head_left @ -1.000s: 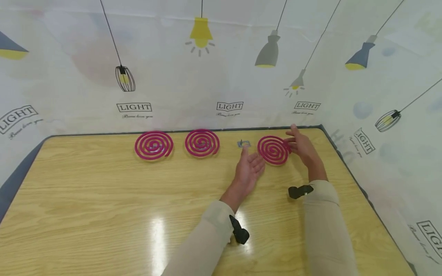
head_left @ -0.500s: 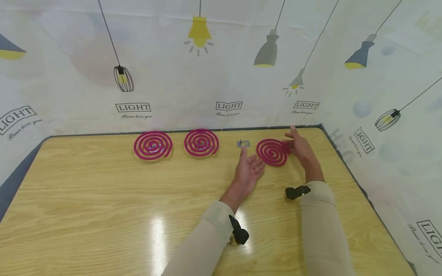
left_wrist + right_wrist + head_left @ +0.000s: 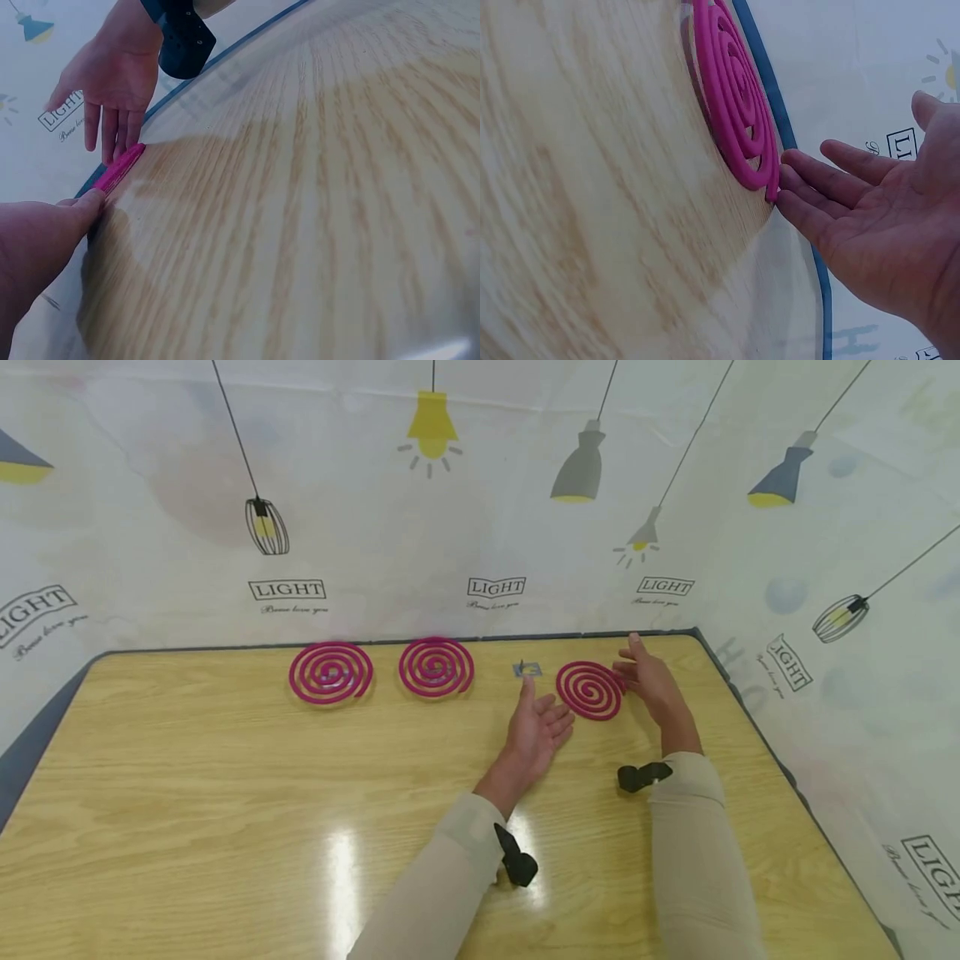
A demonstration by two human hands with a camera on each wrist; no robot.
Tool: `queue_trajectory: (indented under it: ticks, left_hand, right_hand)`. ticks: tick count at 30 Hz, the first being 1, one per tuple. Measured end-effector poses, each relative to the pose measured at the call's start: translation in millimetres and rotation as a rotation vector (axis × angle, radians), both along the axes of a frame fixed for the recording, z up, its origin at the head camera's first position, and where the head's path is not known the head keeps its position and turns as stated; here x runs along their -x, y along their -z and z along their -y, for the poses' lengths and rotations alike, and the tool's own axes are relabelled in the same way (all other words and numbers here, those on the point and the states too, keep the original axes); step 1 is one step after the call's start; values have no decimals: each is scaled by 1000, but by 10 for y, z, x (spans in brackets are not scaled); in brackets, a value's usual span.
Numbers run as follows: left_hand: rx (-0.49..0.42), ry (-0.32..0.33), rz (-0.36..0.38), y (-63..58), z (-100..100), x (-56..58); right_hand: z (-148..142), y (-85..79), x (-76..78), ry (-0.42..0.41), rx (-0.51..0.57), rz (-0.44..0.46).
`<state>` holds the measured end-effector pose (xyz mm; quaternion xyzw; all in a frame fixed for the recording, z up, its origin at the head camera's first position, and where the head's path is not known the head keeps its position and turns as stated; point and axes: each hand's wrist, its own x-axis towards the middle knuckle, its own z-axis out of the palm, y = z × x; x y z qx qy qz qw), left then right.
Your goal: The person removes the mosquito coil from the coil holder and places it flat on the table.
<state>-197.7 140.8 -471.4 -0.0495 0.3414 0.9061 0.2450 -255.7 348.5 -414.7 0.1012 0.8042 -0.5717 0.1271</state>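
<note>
A magenta mosquito coil (image 3: 590, 690) sits between both hands near the back right of the wooden table. My right hand (image 3: 651, 681) has its fingertips at the coil's right edge, fingers extended; in the right wrist view the fingertips (image 3: 784, 196) meet the coil's outer end (image 3: 772, 187). On the opposite side, my left hand (image 3: 531, 737) lies palm up with loosely extended fingers beside the coil's lower left edge. Just beyond the left thumb is a small metal coil stand (image 3: 527, 669) with an upright prong. Whether anything supports the coil from beneath is hidden.
Two more magenta mosquito coils, one at far left (image 3: 331, 672) and one near the middle (image 3: 437, 667), rest over metal stands along the back edge. A printed wall sheet (image 3: 360, 543) rises behind the wooden table (image 3: 225, 810) and on its right side.
The right coil has shifted slightly toward the person and left, together with the right hand. My left hand has stayed nearly in place. The other two coils have not moved.
</note>
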Motion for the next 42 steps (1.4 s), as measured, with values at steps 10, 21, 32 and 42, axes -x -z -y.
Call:
queue_trajectory:
  ticks: [10, 21, 32, 42]
  left_hand:
    - [12, -4, -2, -29, 29, 20]
    - [15, -12, -53, -186, 117, 29]
    - [104, 15, -148, -251, 243, 0]
    - [137, -4, -171, -311, 417, -37]
  right_hand:
    - [-141, 145, 66, 65, 14, -6]
    - [-68, 33, -42, 51, 40, -64]
    - [141, -134, -175, 3, 35, -108]
    - [412, -118, -144, -86, -42, -139]
